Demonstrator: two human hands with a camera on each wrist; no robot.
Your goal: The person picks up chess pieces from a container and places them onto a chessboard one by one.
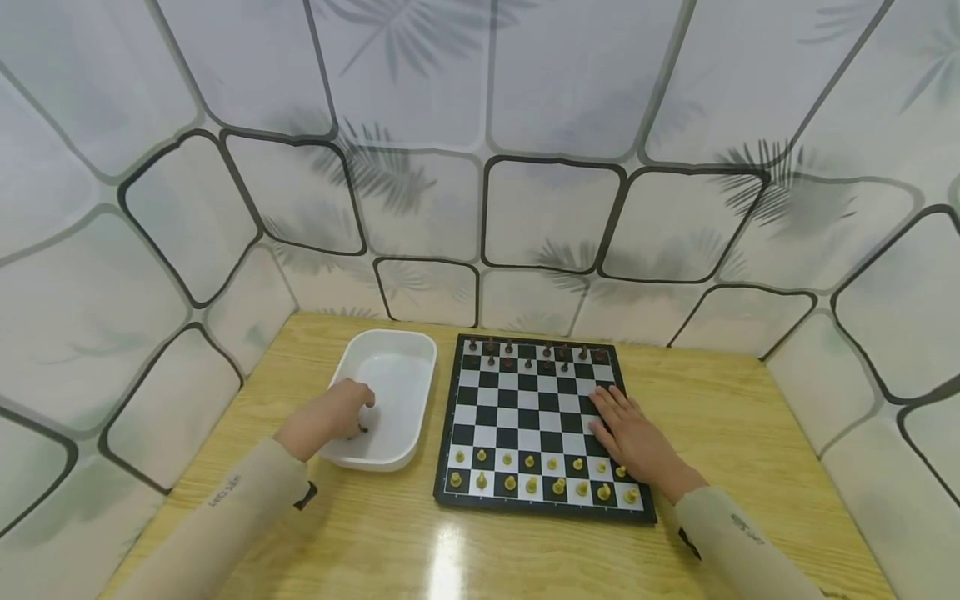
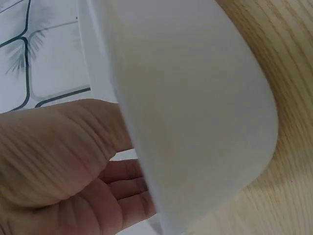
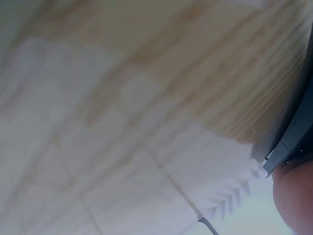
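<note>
My left hand [image 1: 341, 412] reaches over the near left side of a white plastic tub [image 1: 408, 408], fingers bent down inside. A small dark thing shows beside its fingertips; whether they pinch it is unclear. In the left wrist view the tub's wall [image 2: 195, 107] hides the fingertips. My right hand [image 1: 633, 437] lies with its fingers extended on the right side of a black-and-white chessboard [image 1: 517, 417]. Yellow pieces [image 1: 558, 486] stand in two rows along the near side. Dark red pieces [image 1: 547, 352] stand at the far side, with gaps among them.
The tub and board stand side by side on a wooden table [image 1: 360, 533]. Patterned cloth walls [image 1: 555, 212] enclose the back and both sides. In the right wrist view, the board's dark edge [image 3: 293, 132] shows beside part of my hand.
</note>
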